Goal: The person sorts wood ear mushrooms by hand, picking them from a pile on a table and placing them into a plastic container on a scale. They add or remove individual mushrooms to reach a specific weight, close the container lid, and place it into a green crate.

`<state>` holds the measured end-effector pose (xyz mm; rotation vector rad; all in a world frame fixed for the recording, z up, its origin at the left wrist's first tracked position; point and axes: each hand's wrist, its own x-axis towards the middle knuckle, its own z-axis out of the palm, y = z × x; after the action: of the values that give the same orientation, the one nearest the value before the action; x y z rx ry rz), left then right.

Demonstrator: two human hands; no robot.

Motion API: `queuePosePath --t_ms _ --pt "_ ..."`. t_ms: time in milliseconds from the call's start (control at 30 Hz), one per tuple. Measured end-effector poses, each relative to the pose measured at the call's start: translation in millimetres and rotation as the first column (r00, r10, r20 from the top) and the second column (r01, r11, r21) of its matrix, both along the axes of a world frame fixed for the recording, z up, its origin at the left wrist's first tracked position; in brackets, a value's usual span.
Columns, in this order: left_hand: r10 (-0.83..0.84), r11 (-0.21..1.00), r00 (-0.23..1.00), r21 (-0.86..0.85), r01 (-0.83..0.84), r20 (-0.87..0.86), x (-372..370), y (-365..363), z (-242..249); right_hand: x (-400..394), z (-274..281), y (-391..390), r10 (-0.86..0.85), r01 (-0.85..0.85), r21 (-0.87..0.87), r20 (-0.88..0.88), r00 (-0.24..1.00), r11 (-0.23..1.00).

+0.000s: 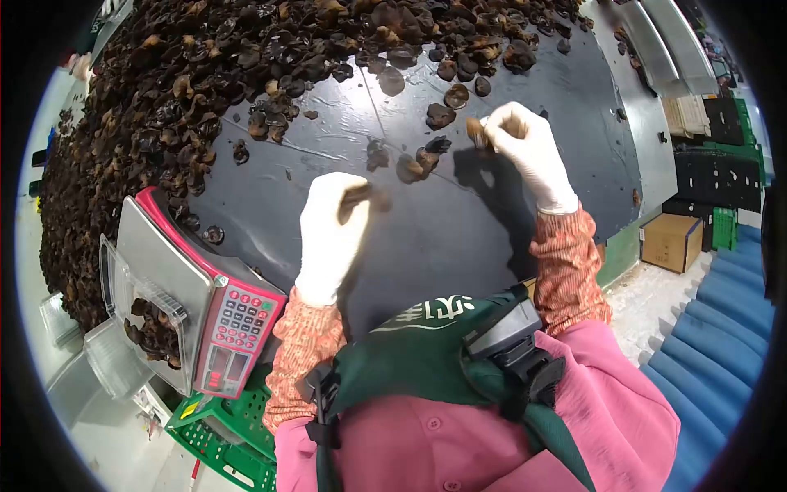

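White gloves cover both hands above a dark table surface [410,238]. My left hand [332,230] is closed in a pinch on a dark brown fungus piece [373,198], which is blurred. To the right and higher up, my right hand [525,143] pinches a smaller brown fungus piece [476,131] between thumb and finger. Between the hands lie several loose dark pieces [416,166]. A large heap of the same pieces [164,98] spreads over the left and back of the table.
At the left stands a red scale [242,328] bearing an open clear plastic box [123,283] with dark pieces inside. Another clear box [115,361] is beside it. A green crate [225,451] sits below. On the right are a cardboard box [672,242] and black crates [720,179].
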<state>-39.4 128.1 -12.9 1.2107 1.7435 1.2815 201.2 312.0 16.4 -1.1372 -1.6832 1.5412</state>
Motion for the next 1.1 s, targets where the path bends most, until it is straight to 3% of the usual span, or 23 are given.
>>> queuePosePath --t_ms 33,67,100,133,200,267,300,333,433,533,667,700,800,867,900,1000,1033,1100 --pt "-0.025 0.998 0.992 0.047 0.031 -0.122 5 2 -4 6 -4 -9 -0.016 0.015 -0.031 -0.004 1.0 0.999" --pt "-0.061 0.998 0.989 0.003 0.062 -0.137 10 4 -6 12 -7 -18 -0.034 0.033 -0.062 -0.009 0.999 0.998" --pt "-0.085 0.996 0.98 -0.01 0.084 -0.179 14 6 -6 12 -9 -25 -0.046 0.051 -0.044 0.1 0.994 0.998" --pt "-0.109 0.994 0.969 -0.025 0.106 -0.222 19 7 -5 9 -12 -29 -0.027 0.026 0.007 0.193 0.981 1.0" --pt "-0.142 0.99 0.955 -0.046 0.135 -0.261 27 10 -2 -5 -9 -40 -0.072 0.03 0.202 0.201 0.977 0.979" --pt "-0.155 0.988 0.954 -0.063 0.143 -0.256 31 13 1 -11 -24 -37 0.011 -0.097 0.228 0.352 0.936 0.969" --pt "-0.136 0.99 0.965 0.011 0.142 -0.223 31 16 -3 -16 -24 -40 0.009 -0.155 0.3 0.438 0.899 0.941" --pt "-0.131 0.991 0.963 -0.02 0.131 -0.237 32 16 -5 -19 -23 -41 -0.001 -0.221 0.365 0.52 0.854 0.905" --pt "-0.125 0.991 0.953 -0.076 0.108 -0.275 41 23 -10 -22 -32 -35 0.138 -0.342 0.372 0.478 0.868 0.863" --pt "-0.145 0.986 0.962 -0.116 0.12 -0.232 45 29 -15 -27 -34 -42 0.233 -0.35 0.278 0.378 0.896 0.894" --pt "-0.167 0.983 0.985 -0.07 0.169 0.038 45 24 -20 -27 -24 -57 0.247 -0.241 -0.073 0.108 0.963 0.968" --pt "-0.103 0.987 0.955 -0.091 0.133 0.278 49 17 -8 -30 -22 -62 0.257 -0.254 -0.074 0.035 0.966 0.964" --pt "-0.042 0.996 0.888 -0.051 0.073 0.459 43 1 -16 -37 -1 -72 0.29 -0.273 -0.305 0.008 0.957 0.912" --pt "-0.029 0.999 0.83 0.047 0.003 0.557 35 -8 7 -57 0 -80 0.292 -0.315 -0.123 -0.175 0.94 0.941" --pt "-0.012 0.994 0.81 0.093 -0.053 0.586 27 -15 24 -72 10 -84 0.309 -0.324 -0.067 -0.166 0.936 0.944" --pt "0.123 0.976 0.93 0.125 -0.176 0.346 -15 -45 56 -128 36 -89 0.437 -0.432 0.064 -0.171 0.883 0.899" --pt "0.209 0.956 0.942 0.146 -0.253 0.262 -27 -58 77 -149 54 -93 0.509 -0.498 0.121 -0.085 0.856 0.859" --pt "0.381 0.902 0.924 0.207 -0.38 0.036 -51 -88 109 -193 89 -115 0.636 -0.605 0.202 -0.173 0.752 0.77"
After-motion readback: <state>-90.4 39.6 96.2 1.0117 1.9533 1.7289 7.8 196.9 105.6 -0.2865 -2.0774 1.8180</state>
